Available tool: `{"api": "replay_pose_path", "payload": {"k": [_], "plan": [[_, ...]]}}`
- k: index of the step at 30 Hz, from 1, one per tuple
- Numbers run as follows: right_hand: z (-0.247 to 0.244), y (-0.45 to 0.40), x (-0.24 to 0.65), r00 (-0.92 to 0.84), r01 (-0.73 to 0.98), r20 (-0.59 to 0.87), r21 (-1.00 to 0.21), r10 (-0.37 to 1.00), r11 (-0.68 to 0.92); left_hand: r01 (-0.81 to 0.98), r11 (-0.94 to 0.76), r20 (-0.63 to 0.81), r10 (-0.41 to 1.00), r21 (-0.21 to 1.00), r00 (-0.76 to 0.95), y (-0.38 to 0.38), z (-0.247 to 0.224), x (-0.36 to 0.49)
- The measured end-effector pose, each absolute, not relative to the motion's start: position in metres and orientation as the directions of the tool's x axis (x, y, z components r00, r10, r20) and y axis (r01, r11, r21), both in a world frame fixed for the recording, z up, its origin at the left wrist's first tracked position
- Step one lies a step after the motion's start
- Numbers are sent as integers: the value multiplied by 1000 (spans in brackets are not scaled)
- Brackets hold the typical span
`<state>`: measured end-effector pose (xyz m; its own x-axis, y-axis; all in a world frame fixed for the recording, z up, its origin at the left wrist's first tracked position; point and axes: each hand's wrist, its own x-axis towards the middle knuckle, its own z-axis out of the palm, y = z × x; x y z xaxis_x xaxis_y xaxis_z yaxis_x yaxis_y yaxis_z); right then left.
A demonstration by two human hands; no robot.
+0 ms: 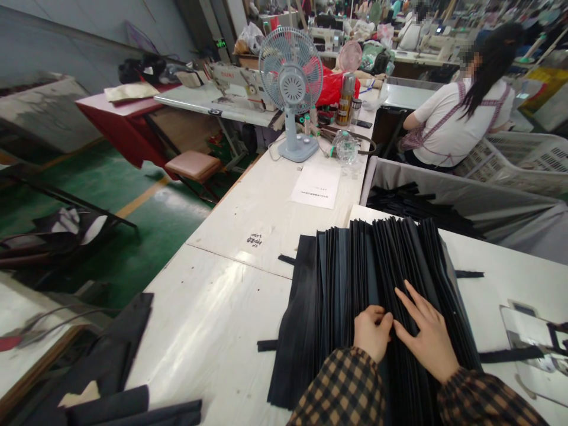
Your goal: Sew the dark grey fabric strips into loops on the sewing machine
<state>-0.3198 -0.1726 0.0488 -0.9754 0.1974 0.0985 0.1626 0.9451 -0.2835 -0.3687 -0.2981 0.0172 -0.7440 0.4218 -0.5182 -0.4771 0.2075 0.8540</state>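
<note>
A wide row of black and dark blue fabric pieces (332, 296) stands packed on edge, side by side, on the white table. My left hand (371, 334) is at the middle of the row, thumb and fingers pinched together on the edge of one dark fabric piece. Just right of it, my right hand (426, 340) rests on the fabric edges with its fingers spread, holding nothing. Thumb and left fingertips are close together. Narrow black strips (510, 355) stick out on both sides from under the row.
A grey fan (290, 89) stands farther up the table (222, 296), behind a paper sheet (316, 186). Sewing machine parts (532, 343) are at the right. A grey-lined bin (510, 216) holds black pieces. A person (461, 112) sits beyond it. Dark cloth (110, 355) lies lower left.
</note>
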Motion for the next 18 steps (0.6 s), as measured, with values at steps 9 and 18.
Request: {"api": "replay_pose_path", "payload": {"k": [9,18], "plan": [[49,-175,-320,-970,171,117,-299,214,939,-389,252,-463,419,886,-781,-302,22,-367],[48,-175,-320,-970,170,117,-299,213,939,-186,311,-294,346,932,-891,-303,41,-361]]}}
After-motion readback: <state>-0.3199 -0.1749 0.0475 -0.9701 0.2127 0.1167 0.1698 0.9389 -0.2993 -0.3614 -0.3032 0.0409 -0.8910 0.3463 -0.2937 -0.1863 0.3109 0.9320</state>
